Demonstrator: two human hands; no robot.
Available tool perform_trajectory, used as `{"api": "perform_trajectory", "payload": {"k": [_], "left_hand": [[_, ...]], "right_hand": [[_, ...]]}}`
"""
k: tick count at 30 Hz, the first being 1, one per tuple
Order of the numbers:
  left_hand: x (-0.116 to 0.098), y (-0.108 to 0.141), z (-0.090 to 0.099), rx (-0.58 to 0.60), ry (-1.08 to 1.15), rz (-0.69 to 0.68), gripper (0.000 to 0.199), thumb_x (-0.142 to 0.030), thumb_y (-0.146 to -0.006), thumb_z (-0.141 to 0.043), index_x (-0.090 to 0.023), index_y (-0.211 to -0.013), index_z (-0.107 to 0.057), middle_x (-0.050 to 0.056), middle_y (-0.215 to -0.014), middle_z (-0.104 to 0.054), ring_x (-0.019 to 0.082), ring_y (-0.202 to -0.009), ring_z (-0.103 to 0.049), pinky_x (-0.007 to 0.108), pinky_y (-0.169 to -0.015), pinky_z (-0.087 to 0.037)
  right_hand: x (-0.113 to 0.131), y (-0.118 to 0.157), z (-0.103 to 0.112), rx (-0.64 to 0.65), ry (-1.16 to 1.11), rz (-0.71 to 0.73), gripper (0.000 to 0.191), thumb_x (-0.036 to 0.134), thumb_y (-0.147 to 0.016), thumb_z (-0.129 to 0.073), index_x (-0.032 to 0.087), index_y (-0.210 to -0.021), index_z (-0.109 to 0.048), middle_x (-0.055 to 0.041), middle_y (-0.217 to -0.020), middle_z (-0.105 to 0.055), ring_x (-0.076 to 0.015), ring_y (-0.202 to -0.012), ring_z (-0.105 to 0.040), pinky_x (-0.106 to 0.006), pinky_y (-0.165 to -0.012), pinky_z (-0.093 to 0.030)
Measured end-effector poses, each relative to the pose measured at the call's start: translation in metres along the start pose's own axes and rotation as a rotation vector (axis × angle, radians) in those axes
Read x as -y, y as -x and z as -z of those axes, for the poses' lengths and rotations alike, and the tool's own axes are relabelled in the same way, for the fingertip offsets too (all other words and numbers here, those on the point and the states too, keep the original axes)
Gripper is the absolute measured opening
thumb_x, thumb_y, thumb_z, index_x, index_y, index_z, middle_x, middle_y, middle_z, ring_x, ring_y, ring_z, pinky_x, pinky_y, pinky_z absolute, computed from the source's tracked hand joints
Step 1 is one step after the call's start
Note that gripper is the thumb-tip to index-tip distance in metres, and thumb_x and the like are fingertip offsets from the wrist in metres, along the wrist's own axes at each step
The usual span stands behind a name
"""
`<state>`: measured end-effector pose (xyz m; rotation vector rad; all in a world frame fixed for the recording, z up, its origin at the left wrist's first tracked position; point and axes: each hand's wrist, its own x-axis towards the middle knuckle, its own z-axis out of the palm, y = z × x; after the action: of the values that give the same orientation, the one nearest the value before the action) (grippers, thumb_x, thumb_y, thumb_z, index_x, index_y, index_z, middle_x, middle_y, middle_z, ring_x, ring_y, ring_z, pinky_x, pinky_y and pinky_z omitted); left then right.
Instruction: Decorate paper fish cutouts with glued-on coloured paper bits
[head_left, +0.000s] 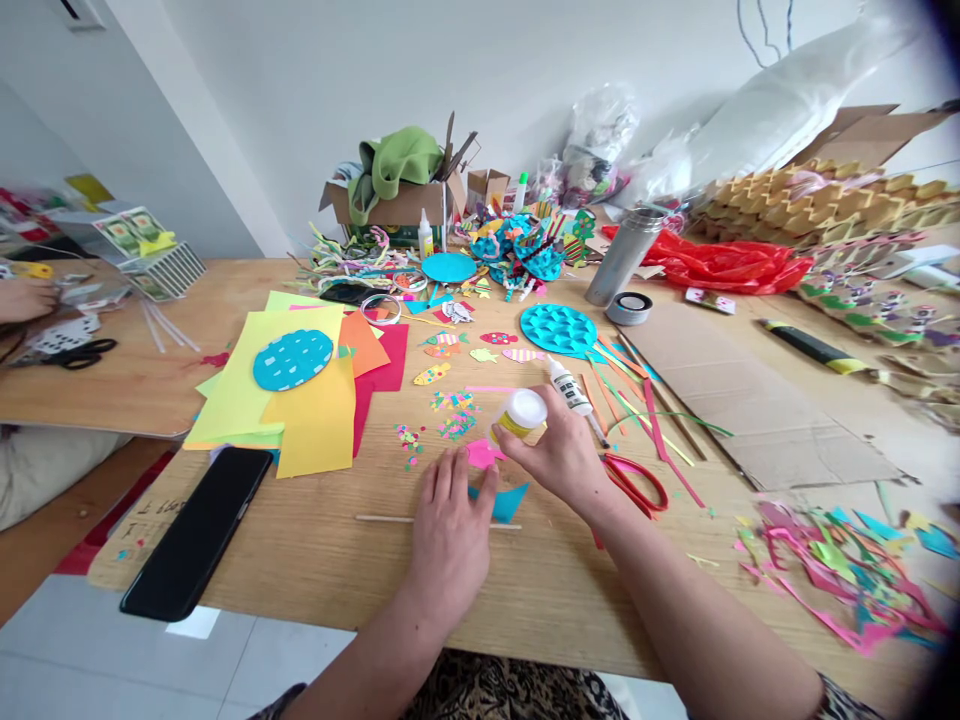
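My left hand (pixel 454 520) lies on the table with its fingers spread, over part of a blue paper piece (pixel 511 503) and a thin stick (pixel 384 519). Just beyond its fingertips is a pink paper piece (pixel 486 454). My right hand (pixel 559 455) is closed round a white glue bottle (pixel 519 412), tilted above the pink piece. A smaller white bottle (pixel 568 387) lies beyond my right hand. Red-handled scissors (pixel 637 485) rest beside my right wrist. Confetti (pixel 410 440) and small paper fish (pixel 432 374) lie left and beyond.
Colored sheets (pixel 315 425) and a black phone (pixel 196 533) are at left, cardboard (pixel 757 400) and paper scraps (pixel 847 570) at right. A steel bottle (pixel 624 256) stands at the back. Another person's hand (pixel 28 298) shows at far left.
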<state>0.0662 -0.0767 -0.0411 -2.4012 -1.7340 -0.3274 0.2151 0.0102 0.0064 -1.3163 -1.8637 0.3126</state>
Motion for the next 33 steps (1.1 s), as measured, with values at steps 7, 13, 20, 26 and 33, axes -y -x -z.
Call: {"api": "perform_trajectory", "payload": {"k": [7, 13, 20, 26, 33], "left_hand": [[0.0002, 0.0001, -0.0008, 0.001, -0.006, -0.009, 0.048, -0.013, -0.087, -0.058, -0.023, -0.134, -0.051, 0.018, -0.135, -0.051, 0.034, -0.127, -0.049, 0.051, -0.104, -0.043], [0.0003, 0.0003, -0.0006, 0.003, -0.002, -0.01, 0.048, -0.014, -0.087, -0.058, -0.022, -0.134, -0.051, 0.018, -0.135, -0.051, 0.034, -0.128, -0.048, 0.051, -0.104, -0.043], [0.0001, 0.0001, -0.0004, -0.001, -0.016, -0.004, 0.047, -0.015, -0.088, -0.058, -0.023, -0.134, -0.051, 0.017, -0.135, -0.051, 0.034, -0.128, -0.048, 0.05, -0.105, -0.042], [-0.0001, 0.0002, 0.0007, 0.012, -0.02, -0.003, 0.047, -0.017, -0.088, -0.058, -0.023, -0.134, -0.051, 0.017, -0.134, -0.051, 0.034, -0.128, -0.048, 0.05, -0.105, -0.042], [0.0002, 0.0002, 0.001, 0.012, -0.006, -0.002, 0.047, -0.016, -0.088, -0.057, -0.023, -0.134, -0.051, 0.017, -0.136, -0.051, 0.033, -0.13, -0.046, 0.05, -0.105, -0.042]], "right_hand": [[0.0, 0.0008, 0.0002, 0.045, -0.023, 0.012, 0.028, 0.042, -0.076, -0.065, 0.021, -0.083, -0.047, 0.0027, -0.062, -0.055, -0.0134, -0.052, -0.053, -0.023, -0.048, -0.038], [-0.0016, 0.0007, -0.0011, 0.018, -0.01, 0.015, 0.029, 0.043, -0.076, -0.066, 0.021, -0.082, -0.047, 0.0029, -0.061, -0.055, -0.0136, -0.052, -0.052, -0.023, -0.048, -0.037], [0.0, 0.0016, 0.0011, 0.057, -0.018, 0.027, 0.029, 0.043, -0.076, -0.065, 0.021, -0.082, -0.047, 0.0029, -0.062, -0.055, -0.0134, -0.052, -0.053, -0.023, -0.048, -0.038], [0.0011, 0.0016, 0.0025, -0.043, 0.013, 0.067, 0.029, 0.041, -0.075, -0.067, 0.022, -0.083, -0.047, 0.003, -0.062, -0.057, -0.0134, -0.052, -0.054, -0.023, -0.049, -0.039], [0.0019, 0.0021, 0.0033, 0.02, -0.011, 0.082, 0.027, 0.04, -0.076, -0.066, 0.022, -0.086, -0.049, 0.0017, -0.066, -0.06, -0.0141, -0.054, -0.056, -0.024, -0.051, -0.042]]}}
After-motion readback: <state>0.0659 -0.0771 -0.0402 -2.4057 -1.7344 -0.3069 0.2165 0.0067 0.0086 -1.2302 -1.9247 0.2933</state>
